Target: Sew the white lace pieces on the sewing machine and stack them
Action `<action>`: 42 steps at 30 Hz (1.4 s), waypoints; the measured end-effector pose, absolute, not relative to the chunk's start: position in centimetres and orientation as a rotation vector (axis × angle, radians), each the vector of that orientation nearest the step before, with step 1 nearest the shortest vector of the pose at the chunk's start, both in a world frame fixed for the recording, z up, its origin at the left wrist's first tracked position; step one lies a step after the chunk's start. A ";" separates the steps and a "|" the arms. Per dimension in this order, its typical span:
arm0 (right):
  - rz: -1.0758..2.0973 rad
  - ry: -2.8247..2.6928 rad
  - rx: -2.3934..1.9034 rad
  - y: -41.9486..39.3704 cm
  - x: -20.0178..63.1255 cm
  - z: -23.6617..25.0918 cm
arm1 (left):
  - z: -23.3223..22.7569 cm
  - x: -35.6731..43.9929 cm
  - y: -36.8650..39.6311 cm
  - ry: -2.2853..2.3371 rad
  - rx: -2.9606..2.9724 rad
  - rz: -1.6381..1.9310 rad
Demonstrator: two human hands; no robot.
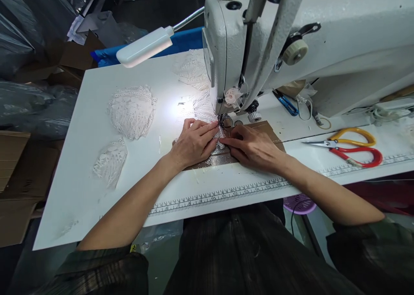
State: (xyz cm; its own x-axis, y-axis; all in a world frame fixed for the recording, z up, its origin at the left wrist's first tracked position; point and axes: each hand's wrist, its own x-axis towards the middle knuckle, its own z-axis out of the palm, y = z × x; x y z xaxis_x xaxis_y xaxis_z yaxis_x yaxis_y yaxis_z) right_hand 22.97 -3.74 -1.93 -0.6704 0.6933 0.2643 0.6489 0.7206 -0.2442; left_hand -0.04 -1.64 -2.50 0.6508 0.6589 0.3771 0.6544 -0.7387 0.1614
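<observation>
White lace trim lies under the needle area of the sewing machine, spreading back toward the lamp and its bright patch of light. Left hand lies flat on the near edge of the lace, fingers stretched out and pressing down, not clenched. Right hand rests just beside it on the brown taped patch, fingers pointing left and pinning the lace edge; the two hands touch at the fingertips. Two more lace pieces lie well apart to the left on the worktop. Scissors with yellow and red handles lie to the right.
</observation>
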 end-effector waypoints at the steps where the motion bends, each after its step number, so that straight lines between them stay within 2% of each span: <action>1: 0.187 -2.585 -1.049 -3.7 23.0 -1.9 | -2.5 -0.1 -1.6 1.126 2.838 0.655; 42: 0.381 -2.461 -1.140 -3.3 23.0 -2.3 | -2.0 0.2 -1.3 1.076 2.991 0.624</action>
